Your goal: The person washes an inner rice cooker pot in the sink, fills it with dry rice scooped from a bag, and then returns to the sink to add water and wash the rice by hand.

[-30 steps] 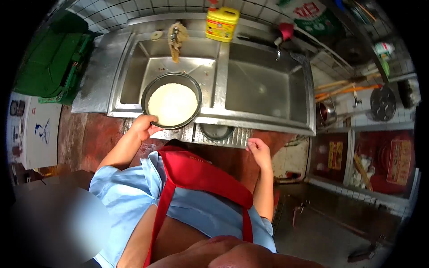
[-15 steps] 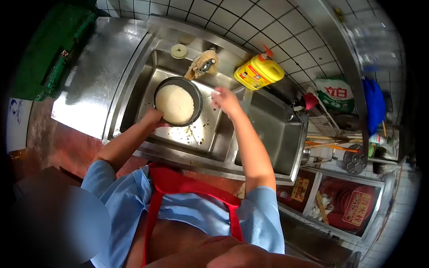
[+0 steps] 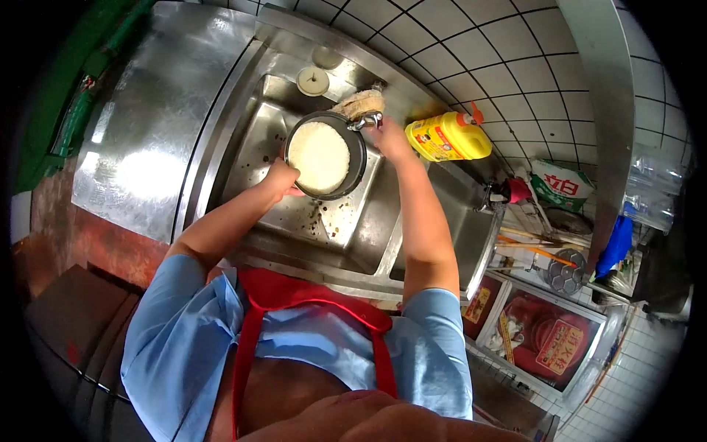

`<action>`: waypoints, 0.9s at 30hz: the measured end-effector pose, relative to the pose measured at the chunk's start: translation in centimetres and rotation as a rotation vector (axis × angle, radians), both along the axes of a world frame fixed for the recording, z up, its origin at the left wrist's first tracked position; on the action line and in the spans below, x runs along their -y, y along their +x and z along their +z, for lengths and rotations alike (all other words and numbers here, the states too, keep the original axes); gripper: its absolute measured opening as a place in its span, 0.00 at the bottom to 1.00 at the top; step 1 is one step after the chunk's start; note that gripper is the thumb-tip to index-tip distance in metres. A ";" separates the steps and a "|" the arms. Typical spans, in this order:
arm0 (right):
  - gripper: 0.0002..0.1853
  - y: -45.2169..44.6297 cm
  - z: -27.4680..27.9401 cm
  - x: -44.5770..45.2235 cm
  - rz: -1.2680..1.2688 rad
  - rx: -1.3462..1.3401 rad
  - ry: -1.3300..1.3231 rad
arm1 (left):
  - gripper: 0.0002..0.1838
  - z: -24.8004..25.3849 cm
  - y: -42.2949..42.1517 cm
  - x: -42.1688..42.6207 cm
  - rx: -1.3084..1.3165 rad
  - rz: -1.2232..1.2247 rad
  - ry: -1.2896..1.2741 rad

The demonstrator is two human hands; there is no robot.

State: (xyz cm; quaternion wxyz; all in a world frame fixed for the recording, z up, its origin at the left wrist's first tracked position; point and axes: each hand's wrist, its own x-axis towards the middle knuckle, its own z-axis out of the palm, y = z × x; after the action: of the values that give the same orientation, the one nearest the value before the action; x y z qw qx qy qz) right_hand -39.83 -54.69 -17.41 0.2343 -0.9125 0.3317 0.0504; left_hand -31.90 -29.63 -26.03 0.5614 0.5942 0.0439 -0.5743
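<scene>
My left hand [image 3: 280, 179] grips the near-left rim of a dark round pot [image 3: 358, 158]. White rice [image 3: 319, 157] lies inside it, with no clear sign of water on top. The pot is held over the left sink basin [image 3: 254, 166], under the metal tap [image 3: 366, 121]. My right hand [image 3: 390, 140] is at the tap, its fingers closed on the right side; the fingertips are partly hidden. A tan cloth [image 3: 359, 104] is wrapped around the tap's base.
A round pale lid [image 3: 313, 82] rests on the sink's back ledge. To the right stands a yellow detergent jug [image 3: 448, 138], behind a second basin [image 3: 449, 214]. Dark bits are scattered on the left basin's floor. A steel counter [image 3: 158, 125] adjoins on the left.
My right hand has moved from open air over the basin to the tap. My left hand has brought the pot closer beneath the tap. The camera view has shifted.
</scene>
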 end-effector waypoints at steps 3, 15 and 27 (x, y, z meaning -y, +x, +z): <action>0.18 -0.4 2.6 0.0 0.121 -0.110 -0.105 | 0.23 0.0 -0.1 0.2 -0.001 0.005 -0.012; 0.20 -0.6 4.2 0.6 0.266 -0.177 -0.301 | 0.22 0.2 -0.4 0.1 -0.014 0.009 -0.037; 0.19 -0.7 3.8 0.9 0.259 -0.109 -0.272 | 0.21 0.2 -0.2 0.2 0.001 -0.020 0.006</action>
State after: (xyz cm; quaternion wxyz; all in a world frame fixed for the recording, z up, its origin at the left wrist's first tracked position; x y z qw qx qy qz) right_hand -40.56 -55.57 -13.63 0.0822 -0.9667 0.2274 0.0842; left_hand -32.09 -29.83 -25.88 0.5538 0.5968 0.0395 -0.5794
